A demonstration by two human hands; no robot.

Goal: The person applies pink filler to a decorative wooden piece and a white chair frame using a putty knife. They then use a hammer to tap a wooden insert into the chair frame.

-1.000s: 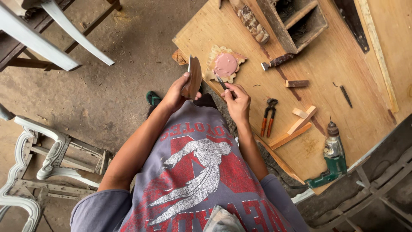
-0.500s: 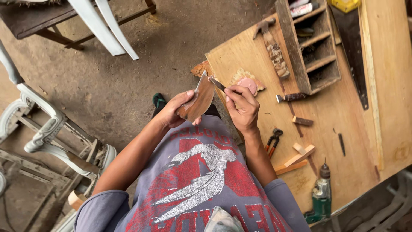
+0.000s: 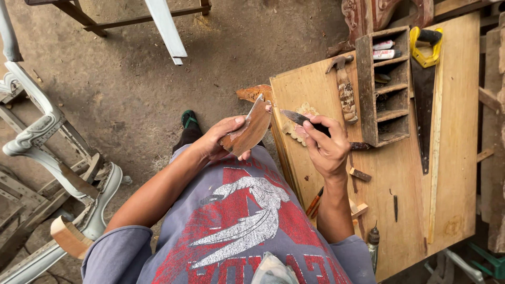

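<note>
The left hand grips a curved brown wooden piece just off the plywood bench's near edge; the right hand pinches a thin metal blade beside it. Farther along the bench: a hammer, a small wooden rack (white tubes inside), a yellow-handled saw. Beyond the bench, dirt floor.

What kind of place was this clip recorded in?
Most likely a woodworking or furniture workshop: a handsaw and hammer lie on a plywood bench, and carved chair frames stand on the dirt floor.
</note>
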